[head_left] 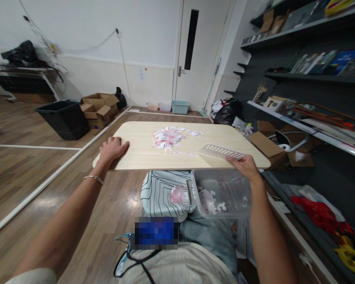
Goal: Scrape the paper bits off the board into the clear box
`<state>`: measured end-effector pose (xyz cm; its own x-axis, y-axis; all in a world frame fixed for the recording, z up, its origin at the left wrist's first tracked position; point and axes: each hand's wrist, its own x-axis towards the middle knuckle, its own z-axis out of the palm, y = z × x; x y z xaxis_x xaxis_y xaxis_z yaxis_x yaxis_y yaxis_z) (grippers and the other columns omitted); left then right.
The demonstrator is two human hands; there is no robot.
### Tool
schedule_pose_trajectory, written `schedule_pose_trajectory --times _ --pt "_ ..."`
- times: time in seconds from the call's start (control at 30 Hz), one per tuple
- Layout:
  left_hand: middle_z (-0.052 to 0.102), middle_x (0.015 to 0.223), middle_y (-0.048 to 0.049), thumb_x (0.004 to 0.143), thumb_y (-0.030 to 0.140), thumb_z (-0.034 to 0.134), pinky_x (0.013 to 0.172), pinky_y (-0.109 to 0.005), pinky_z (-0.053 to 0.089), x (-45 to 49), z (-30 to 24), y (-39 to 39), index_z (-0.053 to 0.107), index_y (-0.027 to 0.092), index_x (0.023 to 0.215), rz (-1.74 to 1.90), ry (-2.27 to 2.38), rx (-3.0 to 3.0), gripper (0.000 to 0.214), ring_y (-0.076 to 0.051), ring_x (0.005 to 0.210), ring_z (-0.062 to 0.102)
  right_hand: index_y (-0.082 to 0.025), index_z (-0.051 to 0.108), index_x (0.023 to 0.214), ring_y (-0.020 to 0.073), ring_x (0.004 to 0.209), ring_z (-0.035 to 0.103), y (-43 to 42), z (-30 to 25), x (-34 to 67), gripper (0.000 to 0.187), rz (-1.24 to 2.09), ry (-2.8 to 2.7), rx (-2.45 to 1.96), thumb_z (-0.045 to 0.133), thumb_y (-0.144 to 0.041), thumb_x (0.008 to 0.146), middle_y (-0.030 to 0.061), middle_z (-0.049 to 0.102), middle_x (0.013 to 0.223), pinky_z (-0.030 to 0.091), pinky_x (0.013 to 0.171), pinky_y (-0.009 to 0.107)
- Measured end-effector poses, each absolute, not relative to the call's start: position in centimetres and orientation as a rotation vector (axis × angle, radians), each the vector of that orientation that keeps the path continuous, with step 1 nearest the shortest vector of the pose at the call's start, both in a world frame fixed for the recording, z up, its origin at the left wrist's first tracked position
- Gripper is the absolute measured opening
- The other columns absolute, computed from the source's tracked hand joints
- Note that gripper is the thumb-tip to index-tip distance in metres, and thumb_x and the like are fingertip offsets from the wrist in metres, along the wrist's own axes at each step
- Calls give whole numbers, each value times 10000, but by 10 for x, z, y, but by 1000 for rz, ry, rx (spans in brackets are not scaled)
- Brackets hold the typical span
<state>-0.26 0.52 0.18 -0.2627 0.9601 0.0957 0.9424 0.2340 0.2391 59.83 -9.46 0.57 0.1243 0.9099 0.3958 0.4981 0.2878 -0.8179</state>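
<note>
My right hand [244, 163] grips one end of a pale flat plastic strip with slanted slots [221, 151]. The strip leans over the right half of a light wooden tabletop [139, 157]. At the tabletop's left edge, my left hand [114, 150] is closed over the board, with the thumb lying on top. A loose heap of small white and pinkish paper scraps [168, 137] lies on the board between my hands, some spread rightward. Below the near edge, a clear plastic bin [230, 197] holds white paper pieces [210, 201].
A white, black-lined fabric item [156, 193] with a pink patch [177, 194] sits under the near edge. Left are a black bin [63, 120] and cardboard boxes [99, 108]. Loaded shelves [307, 81] and an open carton [266, 146] stand right. A door [201, 51] is behind.
</note>
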Motion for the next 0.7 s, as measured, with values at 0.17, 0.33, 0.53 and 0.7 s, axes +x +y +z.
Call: schedule_pose_trajectory --times 0.17,0.33,0.53,0.7 --pt "600 1834 -373 1142 667 369 1289 -736 547 -3 1 5 749 100 1628 354 2400 1872 837 -603 1605 654 -222 912 879 371 951 910 -90 -2 574 672 570 -1476 -1267 1112 -820 647 126 929 919 783 921 489" --pt "645 1800 -356 1124 660 422 1265 -753 558 -4 -1 6 768 140 1624 425 2405 1855 800 -605 1581 665 -253 911 872 336 869 897 -87 -3 569 592 680 -1573 -1203 1038 -816 743 109 935 952 792 836 470" --pt "628 1810 -366 1108 662 414 1260 -782 553 -5 2 6 749 122 1647 424 2381 1853 833 -618 1567 659 -279 953 890 376 1030 943 -90 7 573 467 425 -1882 -1141 922 -740 952 150 962 1023 767 1046 491" --pt "638 1810 -348 1097 679 430 1268 -764 545 -6 3 7 766 148 1621 431 2386 1844 818 -609 1576 650 -277 927 848 371 973 940 -90 7 571 491 419 -1848 -1127 910 -757 948 149 955 979 768 946 459"
